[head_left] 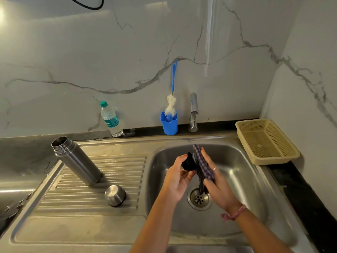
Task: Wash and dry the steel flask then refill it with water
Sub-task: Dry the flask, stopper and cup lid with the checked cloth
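The steel flask (77, 160) stands upright and uncapped on the ribbed drainboard (94, 196), left of the basin. Its steel cup lid (114, 195) sits upside down on the drainboard nearer to me. Over the sink basin (237, 161), my left hand (177, 178) grips a black stopper (188, 163). My right hand (217, 181) holds a folded checked cloth (203, 167) pressed against the stopper. The cloth's lower end hangs down toward the drain (199, 199).
At the back edge stand a plastic water bottle (110, 119), a blue holder (169, 124) with a bottle brush (172, 99), and the tap (193, 112). A beige plastic basket (267, 141) sits on the dark counter to the right. Marble walls close off the back and right.
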`<act>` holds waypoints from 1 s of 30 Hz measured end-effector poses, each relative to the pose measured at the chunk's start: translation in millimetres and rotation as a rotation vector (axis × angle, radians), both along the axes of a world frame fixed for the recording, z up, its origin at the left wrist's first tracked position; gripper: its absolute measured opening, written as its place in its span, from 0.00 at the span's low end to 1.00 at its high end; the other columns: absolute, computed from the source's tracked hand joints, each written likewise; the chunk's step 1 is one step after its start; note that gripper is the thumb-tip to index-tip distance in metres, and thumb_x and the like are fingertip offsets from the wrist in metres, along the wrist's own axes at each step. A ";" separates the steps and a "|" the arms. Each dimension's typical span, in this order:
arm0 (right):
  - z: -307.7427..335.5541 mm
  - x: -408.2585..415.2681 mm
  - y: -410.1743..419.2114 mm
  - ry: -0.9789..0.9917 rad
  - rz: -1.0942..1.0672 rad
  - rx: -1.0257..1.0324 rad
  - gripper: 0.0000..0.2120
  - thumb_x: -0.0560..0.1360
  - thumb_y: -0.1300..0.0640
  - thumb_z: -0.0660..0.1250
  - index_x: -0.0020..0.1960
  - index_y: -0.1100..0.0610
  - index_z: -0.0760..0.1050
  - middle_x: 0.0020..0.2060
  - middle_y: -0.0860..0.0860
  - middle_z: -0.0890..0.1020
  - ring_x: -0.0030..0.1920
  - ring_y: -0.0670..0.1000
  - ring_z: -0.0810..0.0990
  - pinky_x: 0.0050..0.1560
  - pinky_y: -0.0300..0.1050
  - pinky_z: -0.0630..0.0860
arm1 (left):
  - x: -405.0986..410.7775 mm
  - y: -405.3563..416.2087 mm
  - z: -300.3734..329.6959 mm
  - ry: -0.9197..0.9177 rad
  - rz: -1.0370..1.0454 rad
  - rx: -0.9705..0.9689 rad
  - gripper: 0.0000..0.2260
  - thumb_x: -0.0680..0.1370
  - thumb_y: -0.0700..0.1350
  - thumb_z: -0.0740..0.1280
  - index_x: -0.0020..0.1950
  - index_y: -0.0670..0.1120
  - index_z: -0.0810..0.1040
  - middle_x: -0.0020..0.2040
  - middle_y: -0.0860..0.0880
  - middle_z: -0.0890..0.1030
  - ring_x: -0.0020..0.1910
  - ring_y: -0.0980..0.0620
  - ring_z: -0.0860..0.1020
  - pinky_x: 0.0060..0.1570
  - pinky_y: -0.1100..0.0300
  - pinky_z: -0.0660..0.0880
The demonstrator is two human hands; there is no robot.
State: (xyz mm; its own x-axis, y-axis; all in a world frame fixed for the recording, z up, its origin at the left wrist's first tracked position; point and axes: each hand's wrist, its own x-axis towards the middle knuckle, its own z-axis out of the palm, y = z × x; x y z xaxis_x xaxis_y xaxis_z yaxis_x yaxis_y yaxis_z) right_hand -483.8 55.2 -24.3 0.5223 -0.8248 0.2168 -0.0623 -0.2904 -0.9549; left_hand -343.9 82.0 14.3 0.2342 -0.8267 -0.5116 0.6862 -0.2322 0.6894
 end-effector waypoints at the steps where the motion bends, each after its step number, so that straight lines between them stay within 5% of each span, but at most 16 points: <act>1: 3.1 1.7 -3.9 -0.055 -0.015 0.103 0.32 0.74 0.65 0.56 0.75 0.46 0.58 0.73 0.45 0.67 0.74 0.43 0.63 0.75 0.47 0.59 | 0.0 1.6 -1.4 0.002 -0.024 0.004 0.10 0.76 0.43 0.71 0.54 0.40 0.80 0.42 0.43 0.84 0.45 0.48 0.80 0.46 0.57 0.79; 4: 16.3 3.3 -16.6 0.022 0.012 0.104 0.28 0.74 0.62 0.56 0.74 0.48 0.64 0.68 0.48 0.73 0.70 0.44 0.69 0.73 0.52 0.65 | 3.0 3.2 -4.7 -0.033 -0.051 0.015 0.10 0.76 0.44 0.71 0.53 0.40 0.81 0.43 0.44 0.84 0.44 0.50 0.79 0.45 0.59 0.77; 8: 23.2 7.2 -15.1 0.407 0.088 -0.346 0.32 0.76 0.58 0.57 0.78 0.48 0.51 0.77 0.42 0.55 0.76 0.39 0.50 0.76 0.40 0.51 | 9.4 0.2 -6.3 -0.040 0.007 0.000 0.12 0.76 0.48 0.71 0.54 0.42 0.81 0.44 0.46 0.82 0.42 0.52 0.78 0.43 0.59 0.77; 10: 14.3 9.3 -6.1 0.391 0.081 -0.441 0.32 0.77 0.57 0.56 0.78 0.50 0.49 0.78 0.42 0.51 0.77 0.41 0.47 0.75 0.35 0.47 | 10.1 1.6 -5.8 -0.018 0.012 -0.005 0.12 0.75 0.48 0.72 0.54 0.42 0.82 0.42 0.46 0.82 0.40 0.53 0.79 0.43 0.59 0.77; 13: 5.9 10.5 4.9 0.043 0.001 -0.042 0.32 0.73 0.63 0.57 0.76 0.53 0.58 0.74 0.49 0.65 0.75 0.46 0.61 0.73 0.40 0.60 | 12.4 5.4 -4.3 0.018 -0.037 -0.019 0.14 0.74 0.45 0.73 0.56 0.40 0.81 0.45 0.44 0.84 0.42 0.52 0.81 0.44 0.60 0.78; 16: 15.2 13.1 1.0 -0.179 -0.066 0.245 0.25 0.71 0.62 0.56 0.67 0.52 0.70 0.59 0.53 0.79 0.62 0.52 0.77 0.60 0.43 0.77 | 17.2 7.2 -1.6 -0.069 -0.133 -0.066 0.12 0.75 0.43 0.72 0.55 0.39 0.82 0.49 0.41 0.85 0.45 0.51 0.82 0.44 0.62 0.78; 22: 40.0 35.6 3.9 0.253 -0.044 -0.266 0.30 0.73 0.61 0.56 0.75 0.52 0.63 0.72 0.44 0.67 0.73 0.40 0.61 0.74 0.38 0.58 | 35.6 3.6 -0.4 -0.191 -0.147 -0.137 0.08 0.78 0.42 0.69 0.50 0.38 0.83 0.44 0.43 0.83 0.43 0.52 0.80 0.45 0.60 0.78; 26: 42.4 42.0 3.6 0.089 -0.133 -0.076 0.25 0.72 0.61 0.55 0.67 0.46 0.69 0.58 0.38 0.79 0.59 0.36 0.75 0.64 0.41 0.74 | 43.8 8.2 4.3 -0.239 -0.179 -0.191 0.07 0.76 0.40 0.70 0.51 0.39 0.83 0.48 0.43 0.85 0.46 0.52 0.83 0.46 0.62 0.78; 30: 45.4 57.4 12.9 0.178 -0.111 -0.185 0.30 0.73 0.63 0.55 0.75 0.52 0.64 0.72 0.46 0.69 0.73 0.44 0.63 0.74 0.49 0.60 | 55.9 10.4 8.2 -0.251 -0.205 -0.232 0.08 0.70 0.45 0.73 0.46 0.42 0.85 0.43 0.45 0.84 0.42 0.52 0.81 0.48 0.59 0.77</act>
